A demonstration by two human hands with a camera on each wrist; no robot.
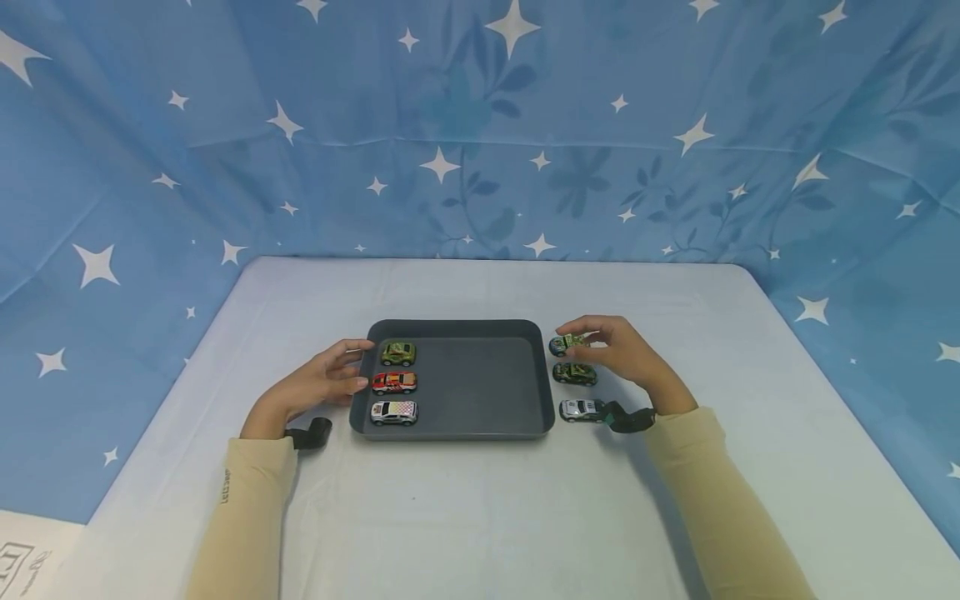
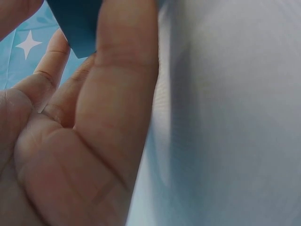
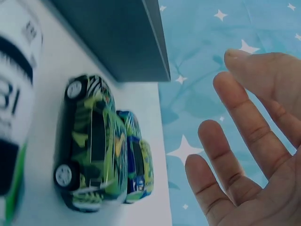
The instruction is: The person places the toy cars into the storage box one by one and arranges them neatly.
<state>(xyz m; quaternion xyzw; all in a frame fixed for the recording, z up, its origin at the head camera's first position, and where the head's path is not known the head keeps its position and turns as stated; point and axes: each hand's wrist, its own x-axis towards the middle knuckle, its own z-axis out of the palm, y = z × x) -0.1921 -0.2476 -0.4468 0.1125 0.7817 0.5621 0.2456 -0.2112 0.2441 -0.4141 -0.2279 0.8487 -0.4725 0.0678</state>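
A dark grey tray (image 1: 483, 387) lies on the table with three toy cars in a column at its left: a green camouflage car (image 1: 397, 353), a red-and-orange car (image 1: 394, 382) and a white car (image 1: 393, 412). My left hand (image 1: 327, 377) is at the tray's left rim, fingers loosely bent and thumb apart; whether it touches the rim is unclear. My right hand (image 1: 617, 345) hovers over a blue-green toy car (image 1: 564, 344), with its fingers spread in the right wrist view and nothing between them. Nearer me stand a dark camouflage car (image 3: 91, 146) and a silver-white car (image 1: 580, 409).
A white cloth covers the table (image 1: 480, 517), and a blue star-patterned curtain (image 1: 480, 167) hangs behind it. Black wrist cameras show below both hands; the right one (image 1: 630, 418) sits close by the silver-white car.
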